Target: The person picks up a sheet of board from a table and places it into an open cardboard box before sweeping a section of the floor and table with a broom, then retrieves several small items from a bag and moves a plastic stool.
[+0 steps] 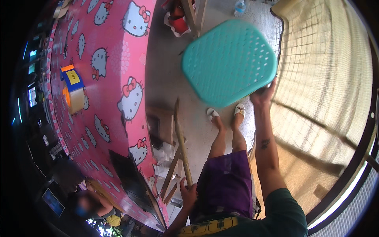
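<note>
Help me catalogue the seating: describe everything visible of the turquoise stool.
The turquoise stool shows a plastic-looking seat with rounded corners, plain rim and rows of small holes; any legs are hidden. It appears held off the floor, right of the pink tablecloth, the right hand gripping its near right corner.

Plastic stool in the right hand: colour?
Teal green; the plastic stool shows best in the head view.

Tape dispenser [74, 82] on the table [136, 51], left of the stool [229, 63] (bottle [239, 8] beyond that).
</note>
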`<act>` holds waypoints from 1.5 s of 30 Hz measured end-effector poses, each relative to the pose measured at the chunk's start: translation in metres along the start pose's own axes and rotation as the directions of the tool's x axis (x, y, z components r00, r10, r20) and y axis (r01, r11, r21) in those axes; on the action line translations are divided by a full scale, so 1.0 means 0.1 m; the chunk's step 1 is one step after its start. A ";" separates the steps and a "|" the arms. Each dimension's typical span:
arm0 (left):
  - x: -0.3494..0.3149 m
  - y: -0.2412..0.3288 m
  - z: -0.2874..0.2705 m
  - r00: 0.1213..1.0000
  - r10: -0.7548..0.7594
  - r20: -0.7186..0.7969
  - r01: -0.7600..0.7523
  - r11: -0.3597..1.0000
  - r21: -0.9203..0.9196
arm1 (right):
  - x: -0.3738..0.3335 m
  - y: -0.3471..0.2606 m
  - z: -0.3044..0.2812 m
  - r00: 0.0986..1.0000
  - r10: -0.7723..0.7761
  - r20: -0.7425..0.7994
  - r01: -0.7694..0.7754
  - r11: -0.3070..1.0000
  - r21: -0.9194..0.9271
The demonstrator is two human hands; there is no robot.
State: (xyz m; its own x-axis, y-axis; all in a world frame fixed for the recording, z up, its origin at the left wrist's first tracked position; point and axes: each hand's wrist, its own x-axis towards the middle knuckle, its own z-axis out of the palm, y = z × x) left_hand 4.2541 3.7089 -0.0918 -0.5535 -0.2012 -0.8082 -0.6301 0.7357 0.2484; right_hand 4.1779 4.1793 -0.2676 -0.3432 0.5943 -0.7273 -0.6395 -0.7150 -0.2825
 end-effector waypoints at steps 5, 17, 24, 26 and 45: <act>1.13 0.45 0.27 0.979 0.178 -0.102 -0.185 0.980 -0.072 | 0.67 -0.63 -0.01 0.978 -0.210 0.011 0.211 0.974 -0.084; 4.80 1.41 -0.03 0.881 0.141 -0.451 -0.288 0.917 -0.275 | 0.54 0.36 0.94 0.415 -0.451 0.791 0.422 -0.674 -0.606; 1.73 0.14 1.10 0.983 0.059 0.174 -0.093 0.977 0.192 | 0.74 0.17 0.80 0.399 -0.448 0.800 0.291 -0.765 -0.574; 0.92 0.17 0.62 0.956 -0.056 0.289 0.044 0.998 0.046 | 0.72 0.19 0.73 0.411 -0.442 0.798 0.304 -0.758 -0.576; 3.28 -0.07 1.08 0.988 0.077 -0.130 -0.108 0.962 -0.251 | 0.83 0.19 0.76 0.327 -0.405 0.854 0.309 -0.808 -0.502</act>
State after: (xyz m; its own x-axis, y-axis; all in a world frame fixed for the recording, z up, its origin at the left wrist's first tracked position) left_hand 4.1353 3.7075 -0.4163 -0.6665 -0.2268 -0.7102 -0.6833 0.5668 0.4603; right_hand 4.0851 4.2430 -0.2857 -0.4403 0.7983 0.4110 0.7559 0.5766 -0.3102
